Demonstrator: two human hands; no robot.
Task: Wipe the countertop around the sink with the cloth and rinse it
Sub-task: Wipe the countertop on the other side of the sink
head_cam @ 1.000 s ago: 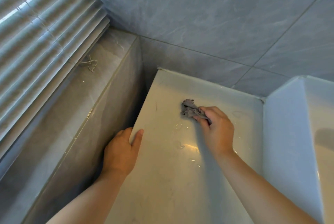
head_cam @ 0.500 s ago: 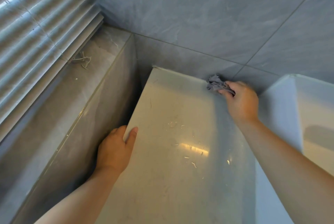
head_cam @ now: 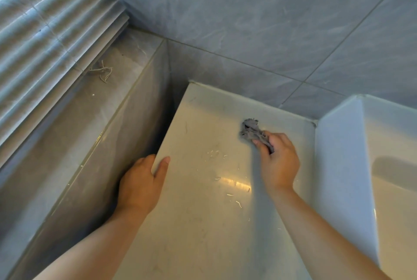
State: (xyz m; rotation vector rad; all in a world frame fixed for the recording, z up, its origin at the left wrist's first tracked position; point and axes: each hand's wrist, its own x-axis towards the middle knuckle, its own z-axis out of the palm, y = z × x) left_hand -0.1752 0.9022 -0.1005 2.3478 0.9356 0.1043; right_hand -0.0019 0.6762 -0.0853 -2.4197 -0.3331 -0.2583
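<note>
My two bare hands are on one flat, glossy cream countertop [head_cam: 203, 223], flecked with fine scratches and one bright streak of glare. My right hand [head_cam: 279, 164] has its fingers clenched around one small grey cloth [head_cam: 250, 130], crumpled and ragged, pressed to the countertop near its back edge, at one o'clock from the slab's middle. My left hand [head_cam: 140, 184], at nine o'clock, clasps the slab's left edge, thumb on top and fingers hooked over the side. At three o'clock rises one smooth white sink [head_cam: 338, 155]. Marbled grey wall tiles [head_cam: 248, 20] stand at twelve, slatted blinds [head_cam: 45, 31] at ten.
</note>
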